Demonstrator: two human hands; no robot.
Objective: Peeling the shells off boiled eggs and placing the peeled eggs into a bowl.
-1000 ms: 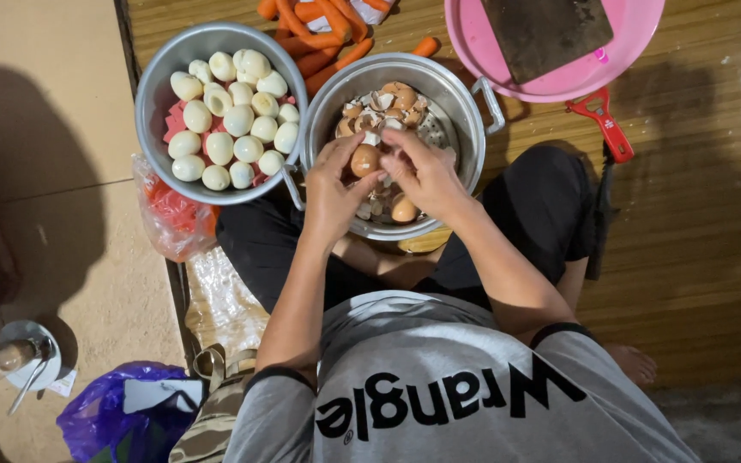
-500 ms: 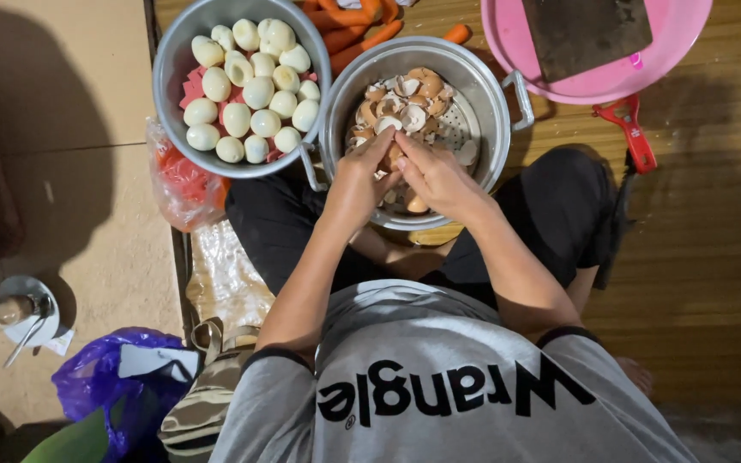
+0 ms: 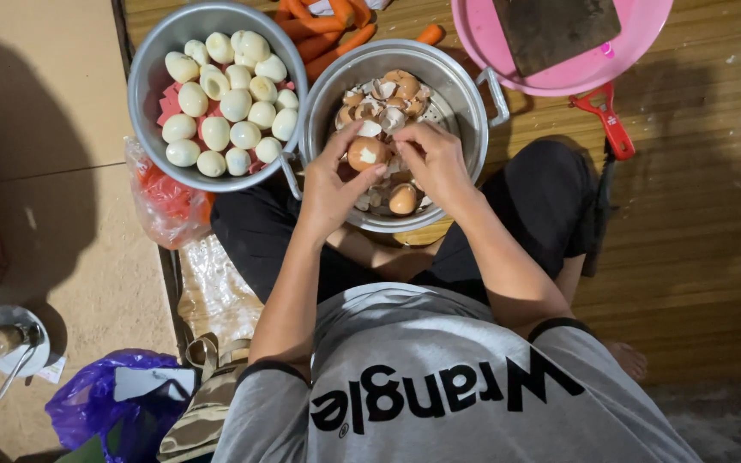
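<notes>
Left hand [image 3: 329,190]: curled around a brown egg [image 3: 367,153], gripping it from the left.
Right hand [image 3: 436,163]: fingers pinched narrow at the egg's right side, touching its shell.
Egg: partly peeled, held over the metal pot [image 3: 465,94].
Pot: held shell pieces and another brown egg [image 3: 402,199].
Bowl [image 3: 149,81]: left of the pot, touching it, full of peeled white eggs [image 3: 235,105].
Far: carrots [image 3: 328,33]; pink tray [image 3: 482,43] at right.

Grey black-trimmed tee, black trousers
</notes>
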